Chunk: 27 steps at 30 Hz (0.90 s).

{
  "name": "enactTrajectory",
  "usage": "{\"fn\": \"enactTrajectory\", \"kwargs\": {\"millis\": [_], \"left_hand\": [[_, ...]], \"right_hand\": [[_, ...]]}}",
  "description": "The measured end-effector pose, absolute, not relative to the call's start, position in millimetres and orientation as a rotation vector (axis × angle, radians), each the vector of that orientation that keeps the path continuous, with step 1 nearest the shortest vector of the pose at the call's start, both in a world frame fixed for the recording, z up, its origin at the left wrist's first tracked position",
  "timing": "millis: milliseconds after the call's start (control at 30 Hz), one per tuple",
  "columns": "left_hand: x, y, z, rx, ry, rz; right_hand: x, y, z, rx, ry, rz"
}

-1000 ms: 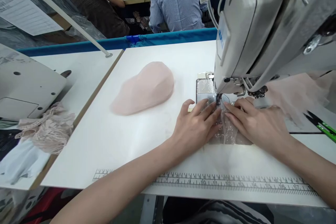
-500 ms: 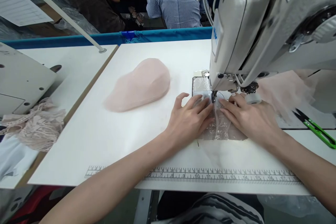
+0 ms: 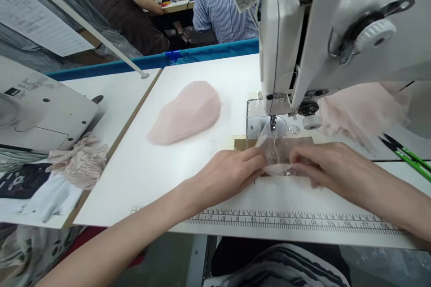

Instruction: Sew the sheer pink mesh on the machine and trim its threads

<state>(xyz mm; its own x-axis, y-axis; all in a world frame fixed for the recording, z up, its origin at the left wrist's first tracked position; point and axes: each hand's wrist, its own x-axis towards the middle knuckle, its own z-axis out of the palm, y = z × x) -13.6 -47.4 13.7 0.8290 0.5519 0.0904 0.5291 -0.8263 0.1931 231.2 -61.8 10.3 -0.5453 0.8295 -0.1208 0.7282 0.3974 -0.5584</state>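
A thin, sheer pale fabric piece (image 3: 276,154) runs from under the presser foot (image 3: 272,122) of the sewing machine (image 3: 279,54) toward me. My left hand (image 3: 237,168) pinches its left edge, fingers pressed together. On the other side, my right hand (image 3: 321,161) grips the right edge between thumb and curled fingers. The fabric's near edge is slightly lifted between the hands. Both hands are in front of the metal needle plate (image 3: 252,121), over a brownish strip (image 3: 245,144) on the table. My fingertips are partly hidden.
Pale pink cut pieces (image 3: 188,114) lie on the white table to the left. More pink sheer fabric (image 3: 360,110) is behind the machine's right side, near green thread snips (image 3: 411,159). A printed ruler (image 3: 269,220) runs along the front edge. Two people sit beyond the blue-edged table.
Both hands have drawn back toward me from beside the needle. Their fingers, earlier spread flat on the fabric, now pinch its edges and lift it. My view has shifted a little.
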Motion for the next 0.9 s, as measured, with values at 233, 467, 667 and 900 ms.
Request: {"fn": "enactTrajectory", "kwargs": {"millis": [233, 467, 667, 900], "left_hand": [[5, -37, 20, 2.665, 1.098, 0.159], [20, -3, 20, 2.548, 1.166, 0.082], [17, 9, 28, 2.246, 1.024, 0.116], [7, -5, 16, 2.215, 0.849, 0.284]], "right_hand": [[224, -60, 17, -1.37, -2.488, 0.594], [225, -52, -3, -1.192, -2.257, -0.27], [224, -45, -6, -1.252, -2.212, -0.273], [226, -49, -8, -1.237, -2.272, -0.024]]}}
